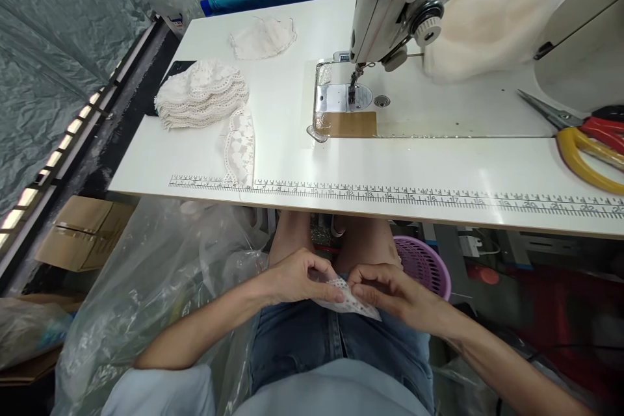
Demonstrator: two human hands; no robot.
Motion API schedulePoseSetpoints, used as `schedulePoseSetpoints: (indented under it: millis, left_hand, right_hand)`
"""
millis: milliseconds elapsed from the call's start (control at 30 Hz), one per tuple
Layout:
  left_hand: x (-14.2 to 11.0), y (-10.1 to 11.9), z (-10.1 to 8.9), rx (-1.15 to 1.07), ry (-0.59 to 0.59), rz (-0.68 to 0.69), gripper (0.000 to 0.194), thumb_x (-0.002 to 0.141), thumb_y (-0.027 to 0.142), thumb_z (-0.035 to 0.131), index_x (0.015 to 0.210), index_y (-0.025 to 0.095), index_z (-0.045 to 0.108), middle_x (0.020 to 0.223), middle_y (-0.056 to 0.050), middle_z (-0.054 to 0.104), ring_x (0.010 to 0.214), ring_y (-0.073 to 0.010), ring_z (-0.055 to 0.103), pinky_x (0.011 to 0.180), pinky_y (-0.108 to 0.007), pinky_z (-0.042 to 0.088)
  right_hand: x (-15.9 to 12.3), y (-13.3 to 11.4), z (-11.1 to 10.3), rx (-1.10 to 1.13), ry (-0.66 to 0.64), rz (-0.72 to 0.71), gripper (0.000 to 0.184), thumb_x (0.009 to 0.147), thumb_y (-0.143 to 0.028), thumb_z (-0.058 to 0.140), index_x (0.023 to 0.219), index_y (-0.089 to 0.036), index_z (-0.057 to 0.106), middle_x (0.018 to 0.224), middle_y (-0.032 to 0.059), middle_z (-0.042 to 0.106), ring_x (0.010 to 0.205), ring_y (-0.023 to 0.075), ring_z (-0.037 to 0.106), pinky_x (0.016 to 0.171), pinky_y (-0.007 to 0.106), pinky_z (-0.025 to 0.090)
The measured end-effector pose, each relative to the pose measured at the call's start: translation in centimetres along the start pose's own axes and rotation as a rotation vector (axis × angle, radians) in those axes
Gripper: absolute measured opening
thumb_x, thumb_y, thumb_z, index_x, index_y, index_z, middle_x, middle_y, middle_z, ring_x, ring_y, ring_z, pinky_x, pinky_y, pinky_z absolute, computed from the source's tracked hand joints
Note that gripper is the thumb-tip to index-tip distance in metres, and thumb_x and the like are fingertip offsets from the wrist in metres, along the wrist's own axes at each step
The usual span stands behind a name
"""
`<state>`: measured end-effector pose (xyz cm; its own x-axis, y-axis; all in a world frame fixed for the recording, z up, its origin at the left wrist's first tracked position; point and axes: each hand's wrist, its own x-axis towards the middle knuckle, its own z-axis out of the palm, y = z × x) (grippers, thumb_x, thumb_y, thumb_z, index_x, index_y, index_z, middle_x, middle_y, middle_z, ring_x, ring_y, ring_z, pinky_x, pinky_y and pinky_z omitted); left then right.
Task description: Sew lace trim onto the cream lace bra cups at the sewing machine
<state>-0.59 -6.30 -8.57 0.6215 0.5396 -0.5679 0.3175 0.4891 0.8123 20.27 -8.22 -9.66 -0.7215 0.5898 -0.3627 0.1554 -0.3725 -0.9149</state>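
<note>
Above my lap, a small piece of white lace fabric (351,300) is pinched between both hands. My left hand (305,278) grips its left end between thumb and fingers. My right hand (390,292) pinches its upper right part, and the lower right corner hangs free. On the sewing table, a stack of white lace pieces (202,94) lies at the left, with one lace strip (240,146) trailing toward the front edge. A single pale cloth piece (263,38) rests farther back.
A sewing machine (385,13) stands over the table (283,156), its needle above the metal plate. Scissors (580,127) lie at the right. Cream fabric (487,26) sits behind the machine head. Below are a purple basket (424,266), clear plastic (160,286) and a cardboard box (85,232).
</note>
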Motion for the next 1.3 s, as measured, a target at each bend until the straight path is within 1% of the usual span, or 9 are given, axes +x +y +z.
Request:
schedulePoseSetpoints:
  millis: [167, 300, 533, 633, 800, 900, 1033, 1200, 1300]
  left_hand:
    - [0.0, -0.4, -0.2, 0.005, 0.002, -0.008, 0.026, 0.064, 0.036, 0.075, 0.069, 0.011, 0.068, 0.066, 0.000, 0.057, 0.062, -0.0093, 0.048, 0.057, -0.019, 0.036]
    - [0.0, -0.5, -0.2, 0.003, 0.010, -0.012, 0.026, 0.065, 0.035, 0.074, 0.070, 0.011, 0.068, 0.066, 0.000, 0.057, 0.062, -0.0092, 0.047, 0.057, -0.019, 0.035]
    - [-0.3, 0.4, -0.1, 0.000, 0.036, -0.023, 0.025, 0.065, 0.034, 0.073, 0.068, 0.010, 0.067, 0.064, 0.001, 0.054, 0.059, -0.0084, 0.044, 0.053, -0.019, 0.032]
    - [-1.4, 2.7, -0.6, 0.100, 0.064, 0.015, 0.027, 0.066, 0.037, 0.072, 0.068, 0.010, 0.066, 0.063, 0.001, 0.053, 0.057, -0.0076, 0.042, 0.049, -0.018, 0.029]
    - [-2.8, 10.0, -3.3, 0.404, 0.133, 0.097, 0.028, 0.070, 0.039, 0.066, 0.068, 0.011, 0.064, 0.055, 0.004, 0.044, 0.051, -0.0065, 0.036, 0.043, -0.018, 0.024]
    - [-0.7, 14.6, -6.1, 0.565, 0.179, 0.104, 0.025, 0.069, 0.037, 0.065, 0.068, 0.012, 0.065, 0.053, 0.004, 0.046, 0.049, -0.0076, 0.038, 0.043, -0.019, 0.026]
    - [5.2, 19.0, -9.5, 0.664, 0.293, 0.017, 0.016, 0.058, 0.025, 0.070, 0.054, 0.013, 0.060, 0.051, 0.003, 0.050, 0.051, -0.0092, 0.043, 0.045, -0.020, 0.029]
    - [11.0, 20.4, -11.5, 0.676, 0.338, -0.048, 0.018, 0.055, 0.020, 0.070, 0.047, 0.014, 0.055, 0.042, 0.003, 0.047, 0.046, -0.0094, 0.040, 0.043, -0.022, 0.027]
    - [12.0, 21.0, -11.6, 0.677, 0.312, -0.084, 0.022, 0.056, 0.018, 0.069, 0.043, 0.015, 0.052, 0.036, 0.005, 0.039, 0.041, -0.0078, 0.035, 0.041, -0.022, 0.024]
  right_hand:
    - [-0.4, 0.4, -0.5, -0.028, -0.031, 0.008, 0.040, 0.093, -0.050, 0.035, 0.084, -0.016, 0.055, 0.067, -0.0024, 0.038, 0.062, 0.0105, 0.033, 0.054, 0.024, 0.027]
    - [0.1, 0.8, 0.0, 0.031, -0.060, -0.028, 0.035, 0.089, -0.050, 0.044, 0.084, -0.016, 0.053, 0.068, -0.0028, 0.040, 0.061, 0.0098, 0.033, 0.054, 0.023, 0.027]
    - [0.4, 0.0, 0.4, -0.057, 0.069, -0.021, 0.033, 0.085, -0.048, 0.053, 0.073, -0.018, 0.048, 0.063, -0.0043, 0.039, 0.057, 0.0092, 0.031, 0.051, 0.022, 0.025]
    - [0.0, -2.1, 0.1, -0.193, 0.113, -0.040, 0.031, 0.086, -0.046, 0.052, 0.071, -0.018, 0.047, 0.062, -0.0042, 0.040, 0.056, 0.0092, 0.033, 0.050, 0.022, 0.026]
    - [0.9, -8.0, -1.1, -0.425, 0.248, -0.172, 0.031, 0.087, -0.042, 0.049, 0.067, -0.019, 0.042, 0.058, -0.0041, 0.040, 0.053, 0.0094, 0.034, 0.047, 0.022, 0.025]
    - [3.6, -11.1, -3.4, -0.660, 0.439, -0.249, 0.031, 0.088, -0.037, 0.041, 0.063, -0.020, 0.036, 0.054, -0.0045, 0.036, 0.051, 0.0099, 0.032, 0.046, 0.023, 0.025]
    - [7.6, -12.9, -8.3, -1.030, 0.665, -0.211, 0.028, 0.086, -0.028, 0.038, 0.060, -0.021, 0.032, 0.054, -0.0022, 0.042, 0.050, 0.0114, 0.038, 0.047, 0.024, 0.025]
    - [8.5, -12.2, -13.4, -1.132, 0.730, -0.134, 0.020, 0.089, -0.026, 0.036, 0.073, -0.019, 0.046, 0.065, 0.0042, 0.057, 0.051, 0.0151, 0.046, 0.047, 0.026, 0.026]
    - [7.7, -11.6, -15.1, -1.185, 0.681, -0.255, 0.024, 0.093, -0.026, 0.031, 0.090, -0.018, 0.053, 0.079, 0.0072, 0.062, 0.057, 0.0158, 0.054, 0.050, 0.026, 0.036]
